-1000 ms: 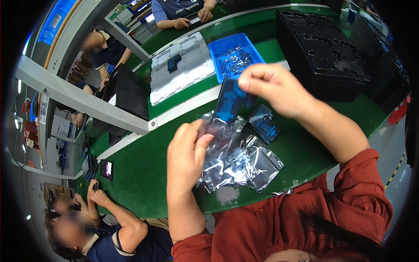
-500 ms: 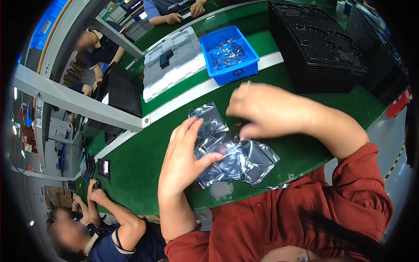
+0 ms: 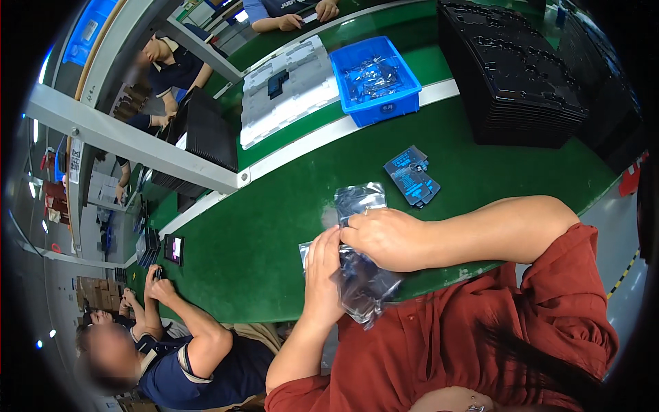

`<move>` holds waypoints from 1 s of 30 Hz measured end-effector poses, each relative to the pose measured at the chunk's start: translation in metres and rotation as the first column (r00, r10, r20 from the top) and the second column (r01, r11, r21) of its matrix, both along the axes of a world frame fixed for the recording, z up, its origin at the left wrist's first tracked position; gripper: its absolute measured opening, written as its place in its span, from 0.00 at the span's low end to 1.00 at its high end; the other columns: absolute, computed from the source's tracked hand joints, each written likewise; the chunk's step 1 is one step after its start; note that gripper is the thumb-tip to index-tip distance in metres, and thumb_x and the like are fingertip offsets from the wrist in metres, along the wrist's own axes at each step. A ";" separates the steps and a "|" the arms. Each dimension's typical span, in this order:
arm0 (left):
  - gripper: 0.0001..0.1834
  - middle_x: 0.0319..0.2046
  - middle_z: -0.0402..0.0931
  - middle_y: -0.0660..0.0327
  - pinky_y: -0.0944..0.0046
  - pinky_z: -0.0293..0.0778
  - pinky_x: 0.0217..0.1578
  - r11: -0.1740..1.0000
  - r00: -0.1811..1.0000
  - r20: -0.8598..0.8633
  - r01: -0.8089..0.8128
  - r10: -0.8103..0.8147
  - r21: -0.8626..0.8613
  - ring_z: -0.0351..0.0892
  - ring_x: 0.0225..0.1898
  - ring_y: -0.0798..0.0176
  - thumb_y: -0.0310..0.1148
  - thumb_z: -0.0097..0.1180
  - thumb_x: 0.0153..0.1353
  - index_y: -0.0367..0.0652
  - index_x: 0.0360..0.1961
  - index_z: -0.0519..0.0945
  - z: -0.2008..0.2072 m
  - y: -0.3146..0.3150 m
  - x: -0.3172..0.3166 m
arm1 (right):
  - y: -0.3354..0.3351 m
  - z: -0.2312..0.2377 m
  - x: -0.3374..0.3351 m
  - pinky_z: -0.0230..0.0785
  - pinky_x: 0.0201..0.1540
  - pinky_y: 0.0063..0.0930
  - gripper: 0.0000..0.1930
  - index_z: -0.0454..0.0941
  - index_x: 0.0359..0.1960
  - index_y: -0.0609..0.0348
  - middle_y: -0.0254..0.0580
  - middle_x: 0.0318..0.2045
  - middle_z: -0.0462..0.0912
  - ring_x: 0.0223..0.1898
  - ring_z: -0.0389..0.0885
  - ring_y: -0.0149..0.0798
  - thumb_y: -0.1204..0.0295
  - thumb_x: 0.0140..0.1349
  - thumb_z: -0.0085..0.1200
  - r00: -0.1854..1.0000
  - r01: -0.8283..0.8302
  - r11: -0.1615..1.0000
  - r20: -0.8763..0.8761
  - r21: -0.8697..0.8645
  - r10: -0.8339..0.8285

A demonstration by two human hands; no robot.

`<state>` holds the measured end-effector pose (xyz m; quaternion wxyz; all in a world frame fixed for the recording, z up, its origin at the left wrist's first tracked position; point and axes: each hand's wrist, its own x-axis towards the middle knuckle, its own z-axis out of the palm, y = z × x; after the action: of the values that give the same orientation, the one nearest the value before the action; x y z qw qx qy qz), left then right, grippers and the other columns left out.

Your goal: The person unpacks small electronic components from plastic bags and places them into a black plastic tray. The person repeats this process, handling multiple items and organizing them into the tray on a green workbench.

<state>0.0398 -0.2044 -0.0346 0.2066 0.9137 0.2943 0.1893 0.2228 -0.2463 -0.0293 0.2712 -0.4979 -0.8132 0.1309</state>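
Note:
Several shiny silver anti-static bags are gathered at the near table edge, partly over my red clothing. My left hand grips them from the left side, with its thumb hidden. Closed over their upper part, my right hand pinches the plastic close to my left fingertips. One bag end sticks up beyond my right hand. Apart from both hands, a flat black part with blue markings, battery-like in shape, lies on the green table beyond my right wrist.
A blue bin of small bagged parts and a white foam tray bearing a dark part stand beyond a white rail. Stacked black trays rise at far right. A metal frame crosses the left. Co-workers sit at left and far side.
Both hands have come together on the bags, which are now bunched and nearer to me. The black part with blue markings now shows uncovered on the table.

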 end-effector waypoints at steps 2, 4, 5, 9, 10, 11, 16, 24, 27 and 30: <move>0.34 0.49 0.70 0.48 0.50 0.62 0.54 0.997 0.994 0.087 -0.069 0.065 0.044 0.69 0.51 0.44 0.26 0.62 0.44 0.36 0.55 0.66 -0.006 -0.006 -0.001 | 0.000 -0.005 -0.005 0.72 0.35 0.37 0.09 0.72 0.34 0.65 0.47 0.30 0.75 0.33 0.77 0.48 0.75 0.51 0.51 0.991 -0.007 0.993 -0.132 0.116 0.022; 0.32 0.48 0.71 0.48 0.50 0.62 0.53 0.995 0.993 0.107 -0.058 0.049 0.084 0.69 0.49 0.45 0.24 0.60 0.45 0.35 0.55 0.66 -0.006 -0.010 -0.003 | -0.006 -0.005 -0.010 0.72 0.35 0.37 0.09 0.72 0.33 0.64 0.46 0.28 0.74 0.32 0.77 0.47 0.75 0.50 0.51 0.994 -0.029 0.980 -0.100 0.195 0.050; 0.31 0.47 0.71 0.48 0.50 0.62 0.52 0.993 0.992 0.116 -0.053 0.041 0.104 0.70 0.48 0.45 0.24 0.58 0.46 0.35 0.55 0.65 -0.006 -0.012 -0.003 | -0.008 -0.004 -0.011 0.72 0.35 0.37 0.09 0.72 0.33 0.63 0.45 0.28 0.73 0.32 0.77 0.46 0.74 0.49 0.51 0.995 -0.041 0.972 -0.084 0.233 0.062; 0.17 0.32 0.74 0.53 0.56 0.70 0.39 0.990 0.981 0.155 -0.131 0.120 0.060 0.74 0.36 0.51 0.21 0.55 0.45 0.39 0.40 0.75 -0.003 -0.013 0.002 | -0.008 0.007 -0.004 0.72 0.30 0.32 0.07 0.72 0.29 0.61 0.41 0.24 0.72 0.28 0.76 0.41 0.72 0.49 0.51 0.993 -0.107 0.900 0.088 0.423 0.077; 0.12 0.26 0.72 0.55 0.57 0.70 0.31 0.987 0.974 0.187 -0.143 0.126 0.079 0.74 0.29 0.52 0.19 0.53 0.45 0.40 0.34 0.77 -0.001 -0.013 0.004 | -0.007 0.005 -0.002 0.70 0.30 0.30 0.07 0.72 0.29 0.60 0.38 0.23 0.70 0.28 0.75 0.39 0.71 0.49 0.51 0.992 -0.110 0.890 0.104 0.443 0.071; 0.12 0.26 0.72 0.55 0.58 0.70 0.30 0.989 0.972 0.202 -0.136 0.123 0.055 0.74 0.29 0.53 0.19 0.53 0.45 0.40 0.34 0.77 0.001 -0.014 0.003 | -0.005 0.007 -0.002 0.69 0.30 0.31 0.09 0.73 0.31 0.60 0.39 0.25 0.70 0.29 0.74 0.39 0.71 0.47 0.53 0.996 -0.081 0.887 0.059 0.454 0.061; 0.11 0.27 0.73 0.58 0.66 0.70 0.30 0.971 0.925 0.309 -0.181 0.222 -0.156 0.75 0.29 0.60 0.19 0.55 0.46 0.37 0.33 0.78 0.011 -0.014 -0.015 | 0.001 0.016 0.004 0.69 0.44 0.38 0.29 0.72 0.48 0.61 0.47 0.44 0.71 0.45 0.72 0.49 0.66 0.42 0.66 0.990 0.021 0.954 -0.139 0.301 0.022; 0.11 0.33 0.77 0.54 0.61 0.73 0.38 0.914 0.831 0.393 -0.309 0.394 -0.263 0.78 0.37 0.55 0.22 0.58 0.47 0.36 0.35 0.79 -0.008 -0.018 -0.032 | 0.029 0.016 0.019 0.67 0.51 0.40 0.26 0.77 0.45 0.63 0.51 0.40 0.78 0.44 0.76 0.51 0.55 0.52 0.62 0.986 0.012 0.998 -0.167 0.056 -0.002; 0.13 0.38 0.79 0.52 0.57 0.74 0.39 0.915 0.868 0.310 -0.321 0.388 -0.246 0.80 0.39 0.52 0.23 0.60 0.46 0.38 0.36 0.79 -0.013 -0.022 -0.032 | 0.032 0.012 0.012 0.69 0.49 0.40 0.24 0.78 0.45 0.60 0.51 0.40 0.78 0.43 0.78 0.51 0.57 0.50 0.63 0.993 -0.036 0.999 -0.115 -0.026 0.033; 0.14 0.36 0.79 0.56 0.61 0.76 0.38 0.948 0.886 0.340 -0.282 0.315 -0.146 0.81 0.34 0.59 0.23 0.59 0.50 0.39 0.40 0.79 -0.008 -0.021 -0.032 | 0.031 0.021 0.005 0.71 0.43 0.38 0.21 0.79 0.41 0.62 0.49 0.35 0.81 0.39 0.80 0.48 0.60 0.50 0.63 0.948 -0.202 0.967 -0.277 -0.153 0.155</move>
<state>0.0081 -0.2250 -0.0421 0.2671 0.7970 0.3971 0.3686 0.2275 -0.2155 -0.0079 0.3177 -0.4226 -0.7969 0.2922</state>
